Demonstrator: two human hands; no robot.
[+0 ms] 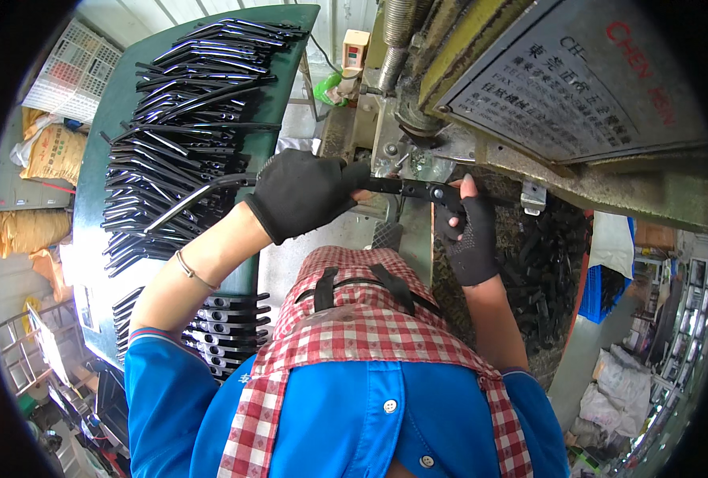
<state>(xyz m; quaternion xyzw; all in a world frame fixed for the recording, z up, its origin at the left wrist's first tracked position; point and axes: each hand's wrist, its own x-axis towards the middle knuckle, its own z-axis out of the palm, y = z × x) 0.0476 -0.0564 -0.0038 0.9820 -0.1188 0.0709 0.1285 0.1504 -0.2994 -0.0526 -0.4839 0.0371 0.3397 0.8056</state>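
Observation:
My left hand (302, 195), in a black glove, is closed around a black bent metal tube (203, 197). The tube's bent end sticks out to the left over the pile, and a straight dark length shows between my hands. At its right end sits a black bracket (426, 190) with a bright round spot like a rivet or pin. My right hand (472, 235), in a black glove with bare fingertips, grips this bracket, thumb raised along it. Both hands are just in front of a press machine's ram (418, 119); how bracket and tube join is partly hidden.
A green table (290, 72) on the left bears many black bent tubes (183, 151) and a stack of flat holed bars (225, 327). Dark small parts (541, 271) fill a tray at right. The machine's heavy body (481, 72) overhangs the upper right. A blue crate (601, 291) stands beyond.

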